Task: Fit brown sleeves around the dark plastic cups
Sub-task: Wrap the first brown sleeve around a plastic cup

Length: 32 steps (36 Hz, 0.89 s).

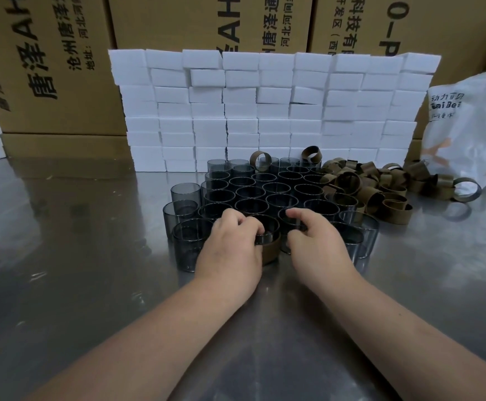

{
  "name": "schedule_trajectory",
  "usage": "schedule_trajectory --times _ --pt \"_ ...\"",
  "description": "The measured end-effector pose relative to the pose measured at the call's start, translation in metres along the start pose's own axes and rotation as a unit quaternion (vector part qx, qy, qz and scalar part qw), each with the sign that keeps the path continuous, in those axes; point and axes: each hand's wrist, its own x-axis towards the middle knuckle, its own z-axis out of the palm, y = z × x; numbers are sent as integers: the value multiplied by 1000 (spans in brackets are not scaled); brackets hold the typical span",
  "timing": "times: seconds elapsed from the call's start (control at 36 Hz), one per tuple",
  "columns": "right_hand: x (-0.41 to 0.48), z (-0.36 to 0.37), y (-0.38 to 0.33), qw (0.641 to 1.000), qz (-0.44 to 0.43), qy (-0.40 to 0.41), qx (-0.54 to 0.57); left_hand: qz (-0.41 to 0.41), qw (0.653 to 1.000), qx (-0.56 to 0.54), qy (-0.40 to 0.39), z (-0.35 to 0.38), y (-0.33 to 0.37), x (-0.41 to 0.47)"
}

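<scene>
Left hand: the left hand (230, 250) is curled tight over the near-left rim of the held cup (260, 240), fingers hooked on it, at the near edge of the pack.
Right hand: the right hand (316, 244) has its fingers curled in at the cup's right side. Whether it is clamped on this cup or on a neighbour's rim, I can't tell.
Sleeve: the brown sleeve (272, 251) wraps the lower part of the held cup, with dark plastic showing above it. I'd judge it not fully seated.
Cup pack: the dark cups (276, 192) stand upright on the metal table (77, 256), rim touching rim, running far toward the white foam blocks (264, 111).
Sleeve pile: loose sleeves (366, 186) are heaped just right of the pack, and a couple perch on the far cups.
Risk, jam: push one side harder and the band could cock on the wall and bind.
Risk, knock-on: the cups are packed so close that a slip of either hand could topple or shove the neighbours.
Risk, slide: the tabletop looks slick, so a light cup could skate away under pressure.
Materials: the cups are smoky, see-through, thin-walled cylinders. The sleeves are matte, flat-banded rings, probably stiff paper or fabric. The table is glossy and reflective.
</scene>
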Motion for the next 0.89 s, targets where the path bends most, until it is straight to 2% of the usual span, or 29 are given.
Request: schedule_trajectory --times 0.11,0.19,0.39,0.53,0.61,0.72,0.81,0.89 --pt "1 3 2 998 -7 -32 -55 -40 999 0 -14 -1 -1 2" --pt "0 3 1 995 -24 -25 -94 -57 998 -6 -31 -1 -2 3" --pt "-3 2 -2 991 -33 -2 -127 -62 997 -38 -39 -2 0 3" --pt "-4 -1 -4 991 -47 31 -121 -40 993 -62 -97 2 -1 0" --pt "-5 -4 -6 988 -81 67 -109 -30 990 -70 -118 5 -2 -1" --pt "-5 -5 -8 984 -126 116 -55 -32 992 -66 -107 6 -3 -1" --pt "-8 -5 -10 983 -137 119 20 -46 989 -88 -107 7 -3 -1" --pt "-9 -6 -11 981 -133 103 92 -65 979 -161 -109 8 -3 0"
